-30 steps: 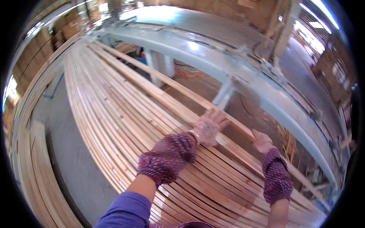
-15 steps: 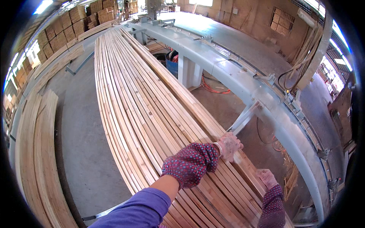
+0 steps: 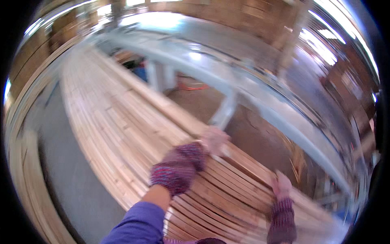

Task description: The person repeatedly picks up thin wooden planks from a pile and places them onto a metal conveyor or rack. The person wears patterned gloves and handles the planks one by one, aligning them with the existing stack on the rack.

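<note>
1. Your left hand (image 3: 214,140) lies over the outer timber strip (image 3: 172,112), knuckles up; blur prevents me from telling whether its fingers are clamped.
2. Your right hand (image 3: 281,185) touches the same strip's outer edge, nearer your body; its grip, too, I cannot tell.
3. Noted: the outer strip runs lengthwise along the right side of your row of timber strips (image 3: 122,134), a dark gap showing beside part of it.
4. Beyond the strips, you have a pale metal beam (image 3: 268,101) with a slanting brace (image 3: 224,109) under it.
5. At your far left, more boards (image 3: 30,187) lie apart, across grey floor (image 3: 77,162).
</note>
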### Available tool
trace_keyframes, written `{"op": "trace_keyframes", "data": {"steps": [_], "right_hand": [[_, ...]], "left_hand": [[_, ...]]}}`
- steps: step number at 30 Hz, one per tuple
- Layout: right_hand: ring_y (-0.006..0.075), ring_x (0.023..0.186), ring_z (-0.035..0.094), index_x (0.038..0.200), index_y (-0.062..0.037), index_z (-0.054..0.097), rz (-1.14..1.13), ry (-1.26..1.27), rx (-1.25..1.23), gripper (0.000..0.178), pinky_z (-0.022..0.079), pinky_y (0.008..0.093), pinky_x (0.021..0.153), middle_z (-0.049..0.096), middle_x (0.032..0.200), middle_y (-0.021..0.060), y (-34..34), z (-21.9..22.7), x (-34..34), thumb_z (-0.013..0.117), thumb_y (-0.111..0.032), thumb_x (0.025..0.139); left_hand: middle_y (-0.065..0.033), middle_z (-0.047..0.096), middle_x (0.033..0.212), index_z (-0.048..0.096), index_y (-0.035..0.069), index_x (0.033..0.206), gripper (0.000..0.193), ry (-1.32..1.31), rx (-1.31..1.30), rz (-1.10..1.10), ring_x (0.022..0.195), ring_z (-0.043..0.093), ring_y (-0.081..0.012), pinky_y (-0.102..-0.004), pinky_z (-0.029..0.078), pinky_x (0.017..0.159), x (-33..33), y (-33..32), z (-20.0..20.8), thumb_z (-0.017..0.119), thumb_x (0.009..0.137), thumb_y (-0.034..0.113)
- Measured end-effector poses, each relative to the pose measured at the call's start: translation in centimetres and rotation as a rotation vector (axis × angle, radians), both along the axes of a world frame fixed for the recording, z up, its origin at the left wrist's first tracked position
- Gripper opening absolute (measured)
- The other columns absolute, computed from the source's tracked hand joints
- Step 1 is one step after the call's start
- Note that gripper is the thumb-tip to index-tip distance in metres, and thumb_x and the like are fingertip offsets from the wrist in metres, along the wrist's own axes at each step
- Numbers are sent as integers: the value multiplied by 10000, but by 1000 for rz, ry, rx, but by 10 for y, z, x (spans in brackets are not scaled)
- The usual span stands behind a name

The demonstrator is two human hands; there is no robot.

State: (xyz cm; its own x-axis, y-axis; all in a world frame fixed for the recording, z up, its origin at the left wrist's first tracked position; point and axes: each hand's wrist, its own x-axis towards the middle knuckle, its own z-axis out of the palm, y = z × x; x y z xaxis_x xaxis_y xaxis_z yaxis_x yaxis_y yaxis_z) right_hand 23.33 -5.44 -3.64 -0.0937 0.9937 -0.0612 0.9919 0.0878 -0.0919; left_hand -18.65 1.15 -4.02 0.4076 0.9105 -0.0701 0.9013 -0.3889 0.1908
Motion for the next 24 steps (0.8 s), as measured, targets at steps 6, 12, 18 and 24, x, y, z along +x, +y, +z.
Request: {"op": "trace_keyframes", "data": {"steps": [6,12,18,24], "right_hand": [[404,1127,683,1298,-52,677,-6,168,10,632,504,516,1001,717,1205,235,-9,18,8,549,-583,979],[367,1116,687,1212,-59,690,40,90,-15,626,501,489,980,740,1127,198,-5,26,-3,471,-611,1012],[358,1074,699,1127,-78,722,5,97,-1,595,508,491,942,749,1070,193,-11,20,0,463,-602,1015],[364,1041,707,1098,-89,735,-2,94,25,579,514,488,927,756,1027,185,-4,18,-6,474,-598,1011]], "left_hand": [[-92,746,1021,735,183,1140,758,-60,240,-105,986,714,-287,-442,551,871,14,8,-9,851,596,697],[-88,670,1271,620,135,1315,811,63,69,77,1247,590,-288,-425,404,1121,3,13,-20,887,601,412],[-81,669,1280,610,144,1328,818,57,105,68,1265,586,-284,-419,397,1123,1,7,-27,891,604,400],[-76,677,1259,628,143,1306,810,32,131,58,1241,602,-278,-413,410,1108,-11,13,-33,886,601,446]]}}
